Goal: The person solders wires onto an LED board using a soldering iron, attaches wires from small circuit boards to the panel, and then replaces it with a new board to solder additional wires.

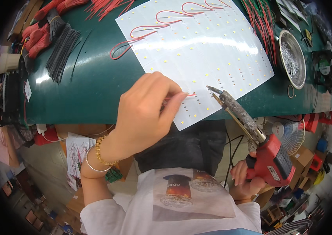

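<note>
My left hand (146,107) pinches a short red wire (190,95) between thumb and fingers. Its end lies over the near part of a white circuit board sheet (197,51), which is dotted with small yellow parts. My right hand (248,175) grips a red soldering gun (274,161) by its handle. The gun's dark tip (210,87) points at the sheet, a little right of the wire's end; whether it touches is unclear. Several looped red wires (146,28) run along the sheet's far left side.
Bundles of black wires (62,55) and red wires (38,41) lie at the far left of the green table (95,94). To the right are more red wires (263,27), a metal bowl (301,80) of silvery scraps and a black fan (324,67). A floor fan (291,135) stands below.
</note>
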### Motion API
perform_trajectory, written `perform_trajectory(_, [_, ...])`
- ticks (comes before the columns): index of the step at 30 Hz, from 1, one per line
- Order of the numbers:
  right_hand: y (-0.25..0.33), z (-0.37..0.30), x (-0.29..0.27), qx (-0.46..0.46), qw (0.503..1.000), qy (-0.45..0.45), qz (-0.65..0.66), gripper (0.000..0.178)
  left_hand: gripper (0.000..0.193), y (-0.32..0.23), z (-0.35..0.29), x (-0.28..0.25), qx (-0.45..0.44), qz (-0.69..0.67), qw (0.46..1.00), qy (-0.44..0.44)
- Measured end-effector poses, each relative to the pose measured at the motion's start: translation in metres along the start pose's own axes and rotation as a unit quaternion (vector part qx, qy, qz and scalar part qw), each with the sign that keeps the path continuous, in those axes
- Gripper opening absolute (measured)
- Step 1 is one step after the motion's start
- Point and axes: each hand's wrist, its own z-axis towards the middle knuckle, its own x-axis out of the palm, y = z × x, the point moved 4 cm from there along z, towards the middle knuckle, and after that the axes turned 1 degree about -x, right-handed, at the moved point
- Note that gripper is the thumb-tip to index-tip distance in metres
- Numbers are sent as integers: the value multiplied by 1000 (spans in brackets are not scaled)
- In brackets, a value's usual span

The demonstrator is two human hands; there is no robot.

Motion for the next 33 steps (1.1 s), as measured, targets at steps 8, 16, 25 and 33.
perform_trajectory(8, [-5,-1,-7,18,996,85,6,86,16,-2,-4,7,43,83,995,-22])
perform_trajectory(16, [-8,-3,-4,1,996,77,-45,83,17,2,-6,10,61,85,994,-30])
perform_trajectory(25, [3,5,4,-20,1000,6,-6,86,17,-6,4,-15,-6,40,999,0])
perform_trajectory(33, [-3,6,-6,-31,997,42,50,84,13,17,12,-27,-265,-491,823,109])
